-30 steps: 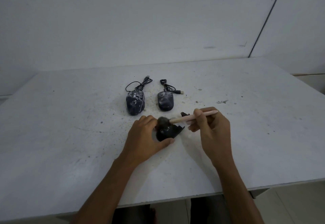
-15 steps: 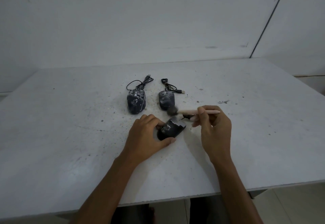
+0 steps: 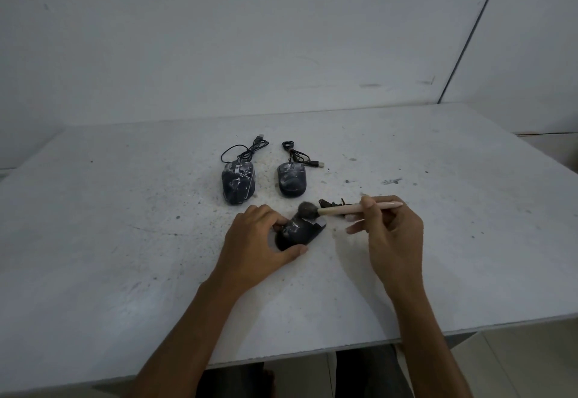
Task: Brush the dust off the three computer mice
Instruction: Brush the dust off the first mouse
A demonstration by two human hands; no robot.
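Note:
Three dark, dusty computer mice lie on the white table [image 3: 125,241]. My left hand [image 3: 259,241] grips the nearest mouse [image 3: 301,232] by its near end, thumb under its front side. My right hand [image 3: 387,228] pinches the pale pink handle of a small brush [image 3: 344,209]; its grey bristle head rests on the far top of that mouse. The other two mice sit farther back, a larger one [image 3: 238,185] on the left and a smaller one [image 3: 291,181] on the right, each with its cable bunched behind it.
Dust and grit are scattered on the table around the mice. The held mouse's dark cable bundle [image 3: 331,203] lies just behind the brush handle. The table's near edge [image 3: 312,355] runs below my forearms, and a white wall stands behind.
The brush head swept up and away toward the far mice, then came back down onto the top of the held mouse. My left hand has kept its grip.

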